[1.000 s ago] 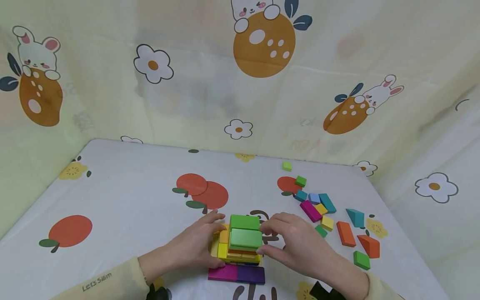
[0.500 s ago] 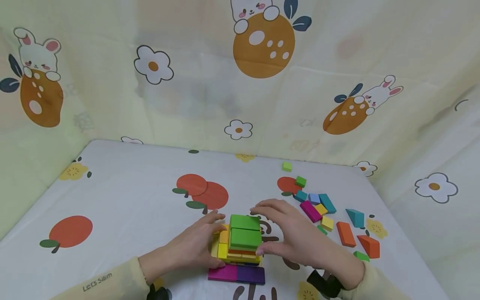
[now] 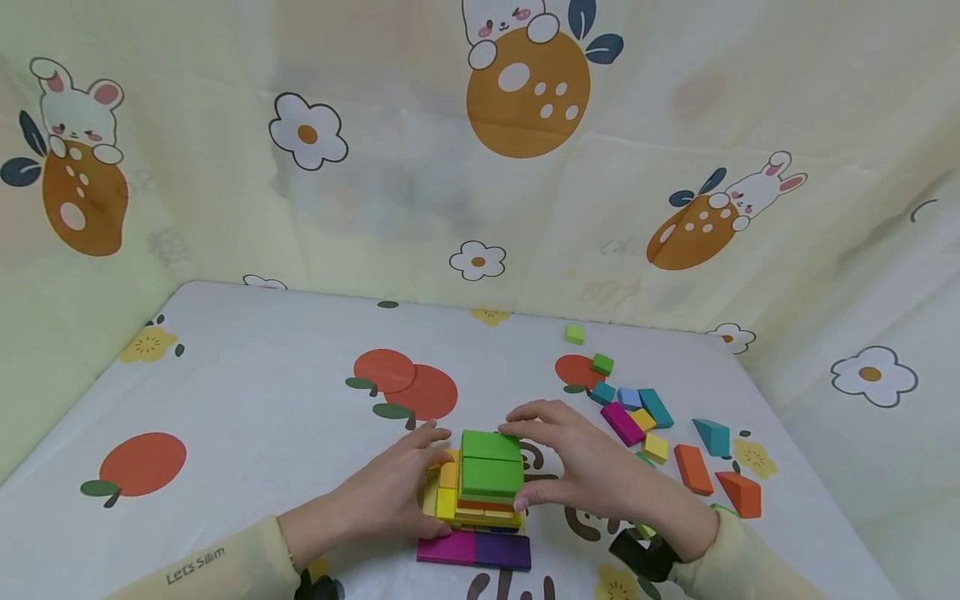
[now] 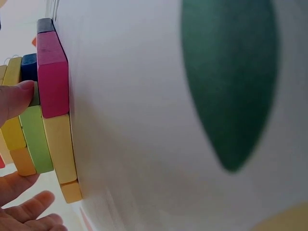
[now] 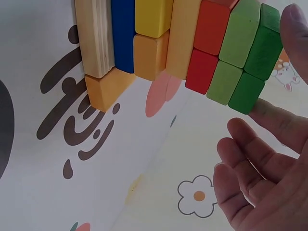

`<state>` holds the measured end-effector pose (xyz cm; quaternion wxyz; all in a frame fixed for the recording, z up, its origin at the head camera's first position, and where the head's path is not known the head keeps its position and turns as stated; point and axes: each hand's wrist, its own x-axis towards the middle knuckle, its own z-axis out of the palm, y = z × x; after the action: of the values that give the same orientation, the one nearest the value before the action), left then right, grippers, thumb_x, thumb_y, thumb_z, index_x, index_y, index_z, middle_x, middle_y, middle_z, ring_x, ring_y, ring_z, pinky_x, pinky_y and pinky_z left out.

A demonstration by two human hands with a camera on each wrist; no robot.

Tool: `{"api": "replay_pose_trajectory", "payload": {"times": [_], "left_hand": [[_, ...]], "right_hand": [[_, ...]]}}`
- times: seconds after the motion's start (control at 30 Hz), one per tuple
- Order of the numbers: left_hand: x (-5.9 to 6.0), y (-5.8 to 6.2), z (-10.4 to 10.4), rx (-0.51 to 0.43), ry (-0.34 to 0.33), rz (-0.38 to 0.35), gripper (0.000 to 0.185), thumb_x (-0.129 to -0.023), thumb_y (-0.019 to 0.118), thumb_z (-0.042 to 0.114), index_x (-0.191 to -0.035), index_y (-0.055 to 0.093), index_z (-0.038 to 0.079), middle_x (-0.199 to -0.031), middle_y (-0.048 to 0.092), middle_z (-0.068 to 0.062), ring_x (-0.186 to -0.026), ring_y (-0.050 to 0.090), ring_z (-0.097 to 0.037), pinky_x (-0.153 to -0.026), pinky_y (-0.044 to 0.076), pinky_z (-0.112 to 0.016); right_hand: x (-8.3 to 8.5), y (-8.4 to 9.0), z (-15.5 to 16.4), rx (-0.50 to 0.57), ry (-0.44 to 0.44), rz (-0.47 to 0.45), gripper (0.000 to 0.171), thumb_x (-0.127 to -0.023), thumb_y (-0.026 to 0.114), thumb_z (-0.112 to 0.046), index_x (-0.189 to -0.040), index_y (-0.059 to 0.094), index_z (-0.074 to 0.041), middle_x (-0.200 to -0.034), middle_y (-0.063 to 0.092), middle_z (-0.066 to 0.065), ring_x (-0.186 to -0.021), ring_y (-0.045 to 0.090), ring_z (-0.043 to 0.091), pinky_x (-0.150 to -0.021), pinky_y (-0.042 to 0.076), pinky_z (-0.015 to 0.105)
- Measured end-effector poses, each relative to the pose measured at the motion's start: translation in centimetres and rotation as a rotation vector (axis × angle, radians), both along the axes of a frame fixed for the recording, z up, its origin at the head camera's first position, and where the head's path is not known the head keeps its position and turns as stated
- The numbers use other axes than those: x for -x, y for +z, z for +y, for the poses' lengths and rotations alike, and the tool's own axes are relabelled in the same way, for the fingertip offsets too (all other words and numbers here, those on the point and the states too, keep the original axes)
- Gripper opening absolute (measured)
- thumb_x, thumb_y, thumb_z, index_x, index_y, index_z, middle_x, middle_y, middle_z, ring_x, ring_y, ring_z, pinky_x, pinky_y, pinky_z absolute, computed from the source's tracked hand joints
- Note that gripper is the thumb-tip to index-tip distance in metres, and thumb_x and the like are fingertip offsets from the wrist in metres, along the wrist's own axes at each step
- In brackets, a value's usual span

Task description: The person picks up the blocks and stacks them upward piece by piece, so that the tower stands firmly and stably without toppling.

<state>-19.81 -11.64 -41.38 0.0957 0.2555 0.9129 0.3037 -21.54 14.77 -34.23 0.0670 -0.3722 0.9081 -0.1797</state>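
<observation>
A layered stack of wooden blocks stands in the middle of the head view, topped by two dark green blocks (image 3: 491,477). My right hand (image 3: 577,457) pinches these top blocks end to end, its thumb at the near end and index finger at the far end; in the right wrist view the other fingers (image 5: 236,192) are off the stack. My left hand (image 3: 393,487) holds the stack's left side lower down, thumb in front and index finger behind. Light green (image 4: 37,137) and magenta (image 4: 52,72) blocks show beside the left thumb. Red blocks (image 5: 202,70) lie under the green layers.
Loose blocks lie scattered to the right, including an orange block (image 3: 693,469), a teal triangle (image 3: 712,437) and a magenta block (image 3: 622,423). Small green blocks (image 3: 602,364) lie farther back. A patterned curtain (image 3: 375,208) rises behind the white table cover (image 3: 247,375).
My right hand's fingers have moved from the right side of the green blocks to their far end, while the thumb stays at the near end. The left hand keeps its place.
</observation>
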Motion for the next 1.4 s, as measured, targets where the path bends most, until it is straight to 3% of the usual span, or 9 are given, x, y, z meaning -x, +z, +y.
{"api": "replay_pose_trajectory", "payload": {"times": [0.2, 0.33, 0.6, 0.7, 0.8, 0.9, 1.0, 1.17, 1.4], "left_hand": [[0.0, 0.0, 0.1, -0.005, -0.001, 0.0, 0.068, -0.071, 0.091, 0.031, -0.126, 0.067, -0.002, -0.153, 0.049, -0.016, -0.152, 0.034, -0.039, -0.116, 0.042, -0.057], [-0.1, -0.1, 0.1, -0.007, -0.001, 0.0, 0.068, -0.071, 0.091, 0.03, -0.127, 0.067, -0.003, -0.153, 0.049, -0.016, -0.152, 0.033, -0.039, -0.116, 0.042, -0.057], [-0.1, 0.1, 0.1, -0.005, 0.012, -0.011, 0.07, -0.072, 0.09, 0.03, -0.128, 0.067, -0.003, -0.154, 0.048, -0.015, -0.153, 0.032, -0.038, -0.117, 0.042, -0.056], [-0.1, 0.1, 0.1, -0.008, 0.013, -0.011, 0.069, -0.071, 0.09, 0.03, -0.128, 0.067, -0.003, -0.154, 0.048, -0.015, -0.153, 0.032, -0.038, -0.117, 0.042, -0.056], [-0.1, 0.2, 0.1, -0.01, 0.01, -0.01, 0.069, -0.071, 0.09, 0.029, -0.127, 0.067, -0.003, -0.154, 0.048, -0.015, -0.153, 0.032, -0.038, -0.117, 0.041, -0.056], [0.0, 0.2, 0.1, -0.008, 0.008, -0.009, 0.069, -0.071, 0.09, 0.03, -0.128, 0.067, -0.003, -0.154, 0.048, -0.015, -0.153, 0.032, -0.038, -0.117, 0.042, -0.056], [0.0, 0.3, 0.1, -0.008, 0.009, -0.01, 0.07, -0.071, 0.091, 0.03, -0.128, 0.067, -0.003, -0.154, 0.048, -0.015, -0.153, 0.032, -0.038, -0.117, 0.042, -0.056], [-0.1, 0.3, 0.1, -0.005, 0.01, -0.008, 0.07, -0.071, 0.09, 0.03, -0.128, 0.067, -0.003, -0.154, 0.048, -0.015, -0.153, 0.032, -0.038, -0.116, 0.042, -0.057], [-0.2, 0.3, 0.0, -0.006, 0.01, -0.014, 0.07, -0.072, 0.09, 0.03, -0.128, 0.067, -0.004, -0.155, 0.047, -0.015, -0.153, 0.031, -0.037, -0.117, 0.041, -0.057]], "right_hand": [[-0.3, 0.2, 0.2, 0.013, -0.03, -0.067, 0.075, -0.083, 0.077, -0.057, -0.142, 0.06, -0.014, -0.143, 0.056, 0.007, -0.133, 0.052, 0.03, -0.104, 0.054, 0.054], [-0.4, 0.4, 1.0, 0.064, -0.052, -0.102, 0.067, -0.088, 0.072, -0.055, -0.142, 0.059, -0.018, -0.144, 0.054, 0.007, -0.133, 0.051, 0.031, -0.102, 0.055, 0.055], [0.2, -0.3, 4.8, 0.09, -0.191, 0.003, 0.048, -0.097, 0.07, -0.034, -0.139, 0.062, -0.012, -0.142, 0.059, 0.012, -0.132, 0.055, 0.037, -0.102, 0.052, 0.059], [0.4, -1.3, 6.6, 0.043, -0.286, -0.016, 0.049, -0.095, 0.072, -0.034, -0.136, 0.063, -0.008, -0.135, 0.064, 0.012, -0.123, 0.06, 0.035, -0.097, 0.056, 0.056], [0.4, -2.5, 8.0, -0.048, -0.41, -0.066, 0.047, -0.091, 0.078, -0.033, -0.127, 0.068, -0.005, -0.11, 0.07, 0.005, -0.101, 0.064, 0.024, -0.083, 0.06, 0.041], [0.0, -3.6, 8.9, -0.172, -0.533, -0.098, 0.041, -0.086, 0.082, -0.033, -0.114, 0.071, -0.006, -0.086, 0.063, -0.001, -0.081, 0.057, 0.015, -0.064, 0.053, 0.028], [-0.4, -4.4, 9.5, -0.272, -0.62, -0.119, 0.038, -0.082, 0.085, -0.036, -0.103, 0.071, -0.008, -0.077, 0.055, -0.001, -0.072, 0.051, 0.014, -0.057, 0.044, 0.025], [-1.0, -5.2, 10.2, -0.343, -0.682, -0.22, 0.039, -0.079, 0.086, -0.042, -0.092, 0.068, -0.01, -0.07, 0.055, 0.001, -0.069, 0.051, 0.013, -0.057, 0.043, 0.026], [-1.8, -6.0, 10.4, -0.352, -0.707, -0.286, 0.04, -0.079, 0.086, -0.038, -0.094, 0.068, -0.005, -0.062, 0.052, 0.004, -0.064, 0.051, 0.014, -0.059, 0.04, 0.026]]}}
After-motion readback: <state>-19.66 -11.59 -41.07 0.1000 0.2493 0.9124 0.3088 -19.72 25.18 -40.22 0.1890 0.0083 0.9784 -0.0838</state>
